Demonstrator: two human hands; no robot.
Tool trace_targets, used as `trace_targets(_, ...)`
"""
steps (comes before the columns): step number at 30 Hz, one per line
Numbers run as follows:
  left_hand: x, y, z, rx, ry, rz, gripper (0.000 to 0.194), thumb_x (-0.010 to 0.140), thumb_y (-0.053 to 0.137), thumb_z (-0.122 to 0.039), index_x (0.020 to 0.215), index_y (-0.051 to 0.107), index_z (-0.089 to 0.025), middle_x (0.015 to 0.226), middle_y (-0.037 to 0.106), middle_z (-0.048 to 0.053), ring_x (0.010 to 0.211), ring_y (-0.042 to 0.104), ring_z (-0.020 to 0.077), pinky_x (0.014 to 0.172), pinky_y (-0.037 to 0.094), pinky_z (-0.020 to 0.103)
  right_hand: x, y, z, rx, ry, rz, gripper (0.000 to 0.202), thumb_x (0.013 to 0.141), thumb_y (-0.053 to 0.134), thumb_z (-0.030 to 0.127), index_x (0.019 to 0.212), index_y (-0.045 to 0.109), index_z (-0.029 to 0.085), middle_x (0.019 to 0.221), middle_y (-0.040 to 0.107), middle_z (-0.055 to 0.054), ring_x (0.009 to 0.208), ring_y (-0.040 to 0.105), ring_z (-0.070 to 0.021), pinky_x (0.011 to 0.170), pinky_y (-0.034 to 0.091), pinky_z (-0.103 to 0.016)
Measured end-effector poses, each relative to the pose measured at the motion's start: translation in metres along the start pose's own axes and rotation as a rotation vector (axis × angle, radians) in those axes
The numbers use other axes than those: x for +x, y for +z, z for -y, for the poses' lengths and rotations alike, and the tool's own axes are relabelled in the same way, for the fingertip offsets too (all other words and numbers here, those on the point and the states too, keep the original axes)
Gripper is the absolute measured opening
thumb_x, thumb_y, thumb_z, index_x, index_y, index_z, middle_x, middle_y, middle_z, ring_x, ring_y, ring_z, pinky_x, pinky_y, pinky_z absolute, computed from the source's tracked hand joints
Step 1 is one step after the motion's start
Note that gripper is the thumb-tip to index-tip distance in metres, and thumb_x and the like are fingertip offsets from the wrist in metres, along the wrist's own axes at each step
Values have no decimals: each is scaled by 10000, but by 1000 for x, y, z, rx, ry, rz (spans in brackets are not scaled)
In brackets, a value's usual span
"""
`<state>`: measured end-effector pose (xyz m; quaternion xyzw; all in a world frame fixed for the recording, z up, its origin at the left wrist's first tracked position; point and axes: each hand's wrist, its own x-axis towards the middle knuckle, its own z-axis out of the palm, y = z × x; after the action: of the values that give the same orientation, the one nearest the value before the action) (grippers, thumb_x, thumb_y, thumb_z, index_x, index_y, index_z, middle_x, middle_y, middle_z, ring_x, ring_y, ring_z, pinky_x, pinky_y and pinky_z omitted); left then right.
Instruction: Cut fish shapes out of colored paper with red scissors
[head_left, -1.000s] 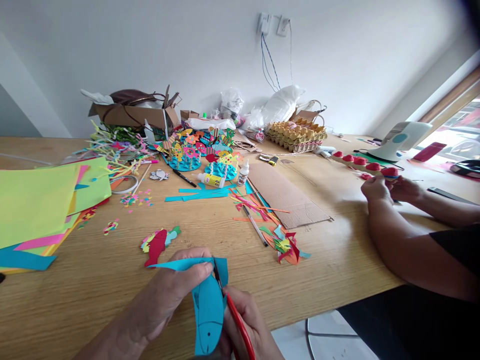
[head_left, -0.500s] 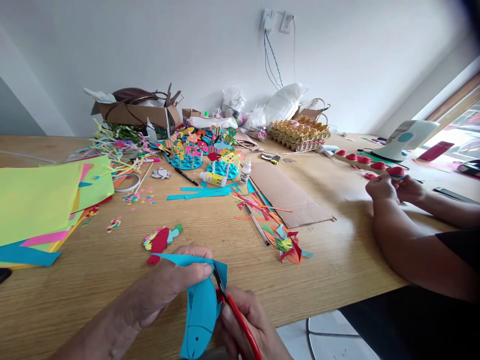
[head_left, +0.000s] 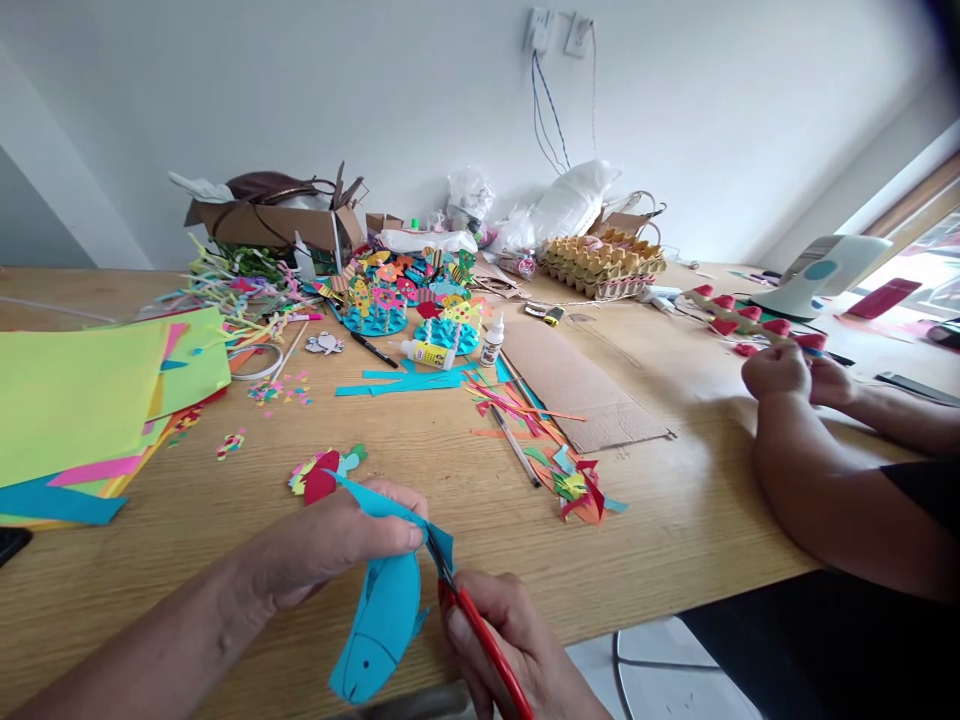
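My left hand [head_left: 367, 535] pinches a blue paper fish [head_left: 379, 620] near its upper end, thumb on top. The fish has a drawn eye and pen lines, and its head hangs down to the left. In my right hand [head_left: 506, 635] is a pair of red-handled scissors [head_left: 484, 635]. Their dark blades meet the blue paper beside my left thumb, with a paper corner to the right of them. Just beyond my left hand lies a small pile of cut paper fish [head_left: 319, 475], red, yellow and teal.
Colored paper sheets [head_left: 75, 400] lie at left. Paper scraps [head_left: 577, 485], a pen [head_left: 514, 447] and a cardboard strip [head_left: 577, 385] lie right of centre. Glue bottles [head_left: 492, 340] stand by fish decorations [head_left: 450, 300]. At right, another person's hands [head_left: 780, 375] hold a carton strip with red tops.
The blue fish has swung so its head points further down-left. The scissors stay at the paper near my left thumb. The view has shifted slightly.
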<state>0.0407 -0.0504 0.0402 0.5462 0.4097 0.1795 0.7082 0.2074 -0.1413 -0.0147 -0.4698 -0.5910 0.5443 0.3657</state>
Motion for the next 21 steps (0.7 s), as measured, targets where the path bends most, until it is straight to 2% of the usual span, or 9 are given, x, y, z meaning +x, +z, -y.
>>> trace_targets(7, 1, -3, -9, 179, 2, 108, 72, 665, 605, -246, 644, 659, -204, 581, 455, -38, 587, 395, 143, 546, 316, 225, -2, 0, 3, 41, 26, 22, 583, 799, 340, 698, 499, 334, 198, 415, 304, 55, 417, 260, -77, 383, 185, -210)
trace_targets(14, 9, -9, -16, 292, 38, 169, 110, 665, 611, -261, 579, 624, -193, 586, 439, -40, 590, 383, 139, 537, 312, 219, -5, 0, -5, 51, 46, 15, 559, 813, 342, 681, 534, 332, 196, 394, 337, 64, 363, 260, -53, 354, 170, -195)
trace_targets(18, 14, -9, -13, 226, 69, 252, 173, 704, 617, -300, 583, 579, -183, 579, 434, -48, 568, 381, 123, 529, 310, 215, -2, 2, -6, 173, 75, -42, 537, 817, 374, 661, 552, 360, 194, 386, 359, 69, 322, 292, -45, 322, 196, -165)
trace_targets(21, 12, -2, -8, 52, 4, 246, 189, 735, 615, -356, 660, 590, -184, 578, 487, -44, 540, 428, 114, 513, 335, 211, 1, 5, -10, 259, 86, -102, 528, 788, 400, 683, 591, 391, 193, 381, 359, 78, 310, 306, -48, 313, 232, -152)
